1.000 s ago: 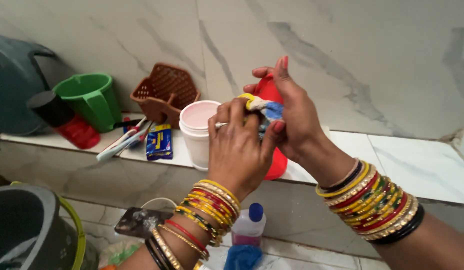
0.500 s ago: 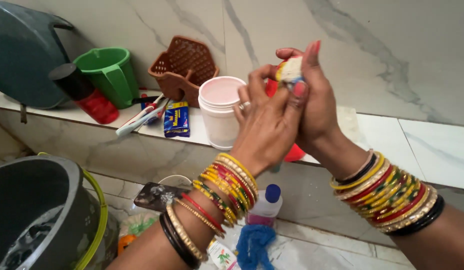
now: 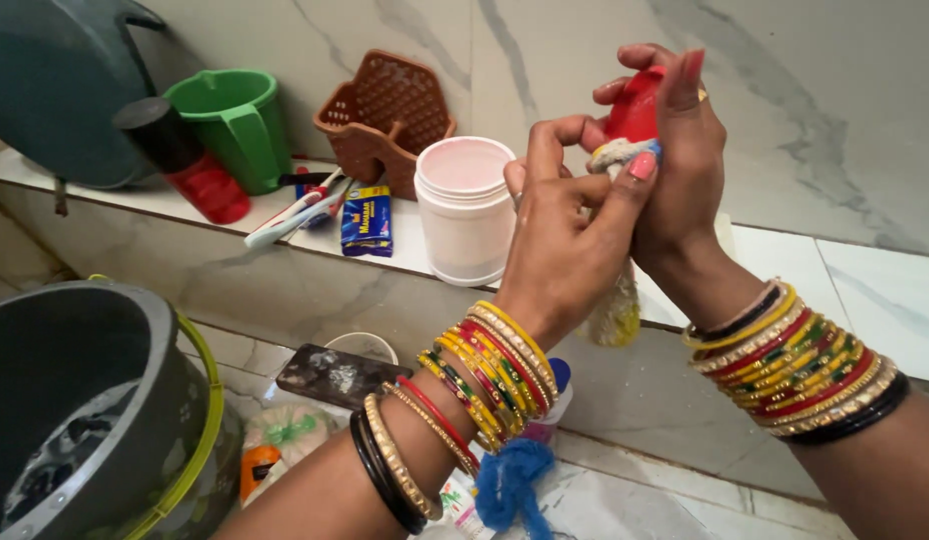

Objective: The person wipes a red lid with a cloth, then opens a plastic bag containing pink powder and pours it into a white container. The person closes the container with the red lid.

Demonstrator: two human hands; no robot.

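- The right hand (image 3: 680,170) is raised in front of the marble wall (image 3: 805,110), its fingers wrapped around a red plastic object (image 3: 635,105); only the top of that object shows, at about 11 o'clock from the palm, peeking between the thumb and forefinger.
- The left hand (image 3: 565,245) is closed in a pinch on a pale, frayed cloth (image 3: 620,155), which is wound around the red object just under its visible top.
- From the left hand, the gripped part of the cloth lies at about 1 o'clock, right at the fingertips, pressed between the two hands.
- A loose, yellowish tail of the cloth hangs down below the hands, at about 5 o'clock from the left hand, ending in front of the ledge edge.
- Both wrists carry stacks of red, yellow, green and gold bangles (image 3: 795,365).
- On the marble ledge (image 3: 865,300), a white tub with a pink lid (image 3: 465,210) stands at about 9 o'clock from the left hand, near it but not touching.
- Farther along at 9 to 10 o'clock sit a brown perforated basket (image 3: 385,115), a blue packet (image 3: 368,220), toothbrushes (image 3: 290,215), a green jug (image 3: 235,125) and a red bottle with a black cap (image 3: 185,165).
- A grey bucket (image 3: 85,400) stands at 8 o'clock, low on the floor.
- A blue woolly scrap (image 3: 510,485) lies under the left wrist at 6 o'clock.
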